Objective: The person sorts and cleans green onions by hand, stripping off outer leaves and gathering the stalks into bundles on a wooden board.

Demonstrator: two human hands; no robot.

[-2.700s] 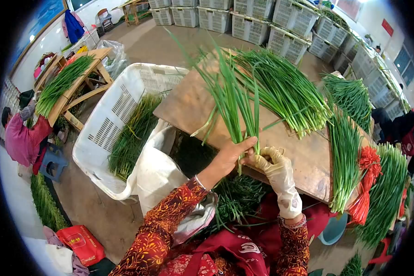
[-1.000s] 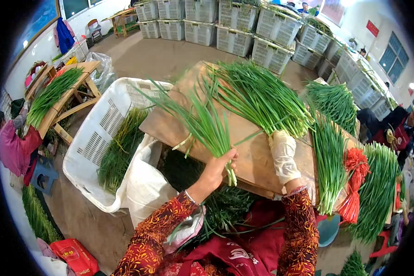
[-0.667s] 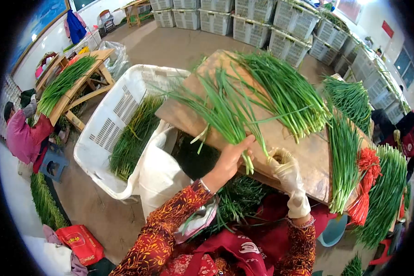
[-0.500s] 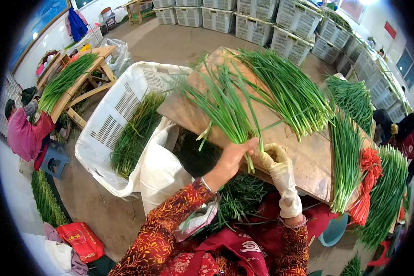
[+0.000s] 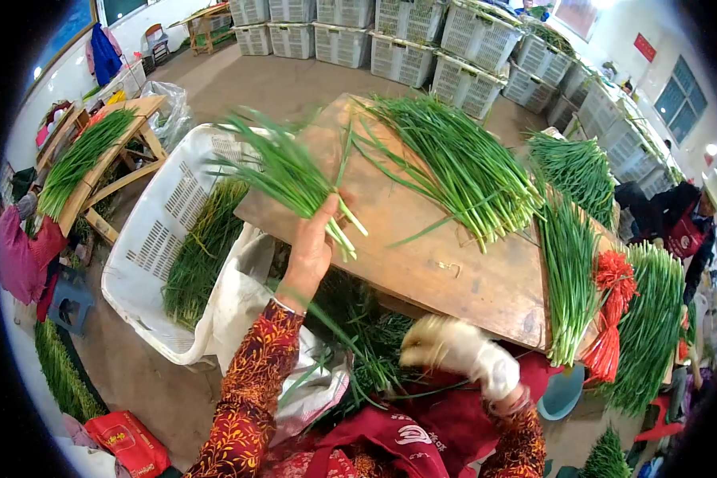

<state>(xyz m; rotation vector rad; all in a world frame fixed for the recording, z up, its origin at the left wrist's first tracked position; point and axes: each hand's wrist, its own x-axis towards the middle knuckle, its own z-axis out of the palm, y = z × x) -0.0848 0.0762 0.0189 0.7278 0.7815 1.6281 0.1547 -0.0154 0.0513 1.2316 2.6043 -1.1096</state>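
My left hand (image 5: 309,253) is closed around the lower stalks of a small bunch of garlic chives (image 5: 291,171). The bunch is above the near left corner of the wooden board (image 5: 406,259), its leaf tips smeared by motion. My right hand (image 5: 454,350), in a pale glove, is low in front of the board's near edge, above dark green leaves (image 5: 374,319). Motion blurs its fingers, so their hold cannot be made out. A larger pile of chives (image 5: 462,171) lies across the board's far side.
A white plastic crate (image 5: 147,255) with leaves stands at left. More chives (image 5: 570,279) and red ties (image 5: 611,311) lie on the right. A light blue bucket (image 5: 562,394) is below. Stacked crates (image 5: 402,60) line the back. Other people sit at left and right.
My left hand has moved left and up with the bunch. My right hand has come away from the chives, down toward my lap. The whole view has shifted slightly.
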